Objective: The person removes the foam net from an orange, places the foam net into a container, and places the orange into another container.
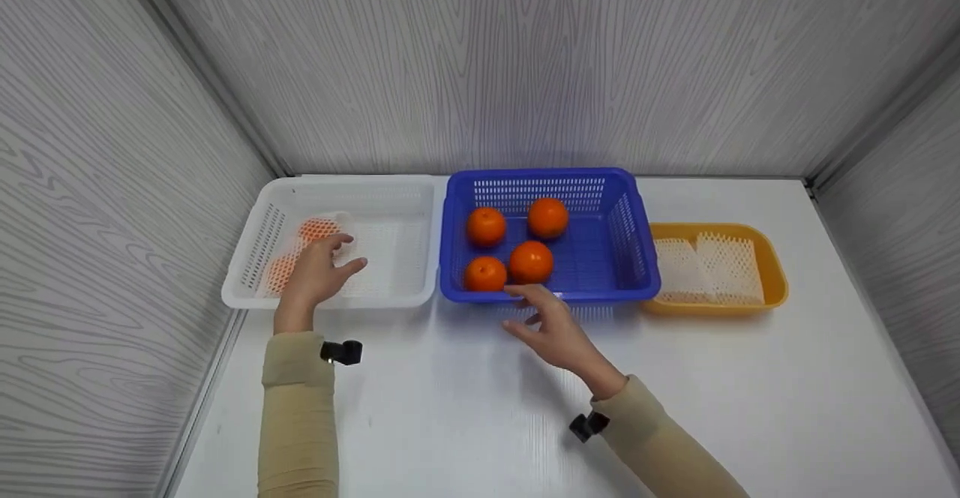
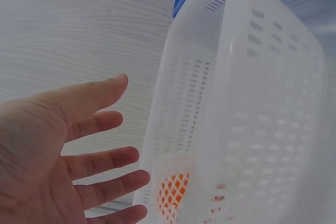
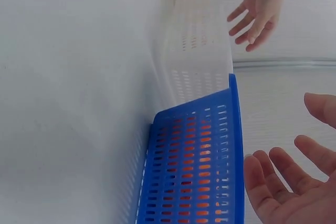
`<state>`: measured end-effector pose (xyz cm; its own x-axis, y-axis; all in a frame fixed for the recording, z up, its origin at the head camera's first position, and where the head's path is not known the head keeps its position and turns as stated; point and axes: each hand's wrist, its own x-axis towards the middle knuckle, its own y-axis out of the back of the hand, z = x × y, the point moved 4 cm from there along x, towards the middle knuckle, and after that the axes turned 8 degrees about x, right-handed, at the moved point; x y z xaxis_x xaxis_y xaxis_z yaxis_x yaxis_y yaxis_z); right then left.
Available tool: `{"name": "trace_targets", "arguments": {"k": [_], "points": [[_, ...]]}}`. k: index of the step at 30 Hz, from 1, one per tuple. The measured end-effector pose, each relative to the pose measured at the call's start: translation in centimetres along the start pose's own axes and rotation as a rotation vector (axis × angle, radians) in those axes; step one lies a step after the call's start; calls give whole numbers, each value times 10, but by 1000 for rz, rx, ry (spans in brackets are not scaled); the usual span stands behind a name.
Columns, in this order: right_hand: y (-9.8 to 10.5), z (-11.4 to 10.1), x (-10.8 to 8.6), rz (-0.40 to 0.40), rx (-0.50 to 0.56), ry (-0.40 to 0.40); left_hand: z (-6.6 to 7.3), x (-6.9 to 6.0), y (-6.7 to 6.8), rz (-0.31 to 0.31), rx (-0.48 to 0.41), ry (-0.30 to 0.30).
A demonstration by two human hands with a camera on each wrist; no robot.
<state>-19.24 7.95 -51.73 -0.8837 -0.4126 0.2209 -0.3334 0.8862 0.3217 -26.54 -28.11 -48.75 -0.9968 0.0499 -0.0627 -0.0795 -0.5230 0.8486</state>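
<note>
My left hand (image 1: 317, 271) hovers over the white basket (image 1: 397, 301), its fingers spread and holding nothing. Under it lie oranges (image 1: 319, 229) wrapped in white foam netting, partly hidden by the hand. In the left wrist view, one netted orange (image 2: 173, 190) shows inside the basket wall. At the front rim of the blue basket (image 1: 600, 294) is my right hand (image 1: 553, 331), empty, with relaxed fingers. Several bare oranges (image 1: 532, 262) sit in that basket, mostly on its left side. The right wrist view shows the right hand (image 3: 299, 182) beside the basket's rim.
On the right, a yellow basket (image 1: 776, 280) holds white foam net sleeves (image 1: 727, 265). It stands against the blue basket's right side. All three stand on a white table (image 1: 450, 423), with wood-grain panels (image 1: 480, 63) behind and at both sides.
</note>
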Motion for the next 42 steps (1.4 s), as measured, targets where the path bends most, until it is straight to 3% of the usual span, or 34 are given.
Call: {"name": "trace_targets", "arguments": {"k": [13,24,31,35,42], "points": [[-32,-10,20,-113,4,-45,-28,18,25,-87,42,126],[-52,-13,27,-169,-18,-57,-58,26,25,-217,-30,260],[-61,-13,30,-190,7,-103,-73,25,24,-292,27,379],[-68,-15,32,-202,17,-120,-78,22,21,-290,32,432],[-76,-12,34,-215,30,-139,-79,20,16,-197,58,492]]}}
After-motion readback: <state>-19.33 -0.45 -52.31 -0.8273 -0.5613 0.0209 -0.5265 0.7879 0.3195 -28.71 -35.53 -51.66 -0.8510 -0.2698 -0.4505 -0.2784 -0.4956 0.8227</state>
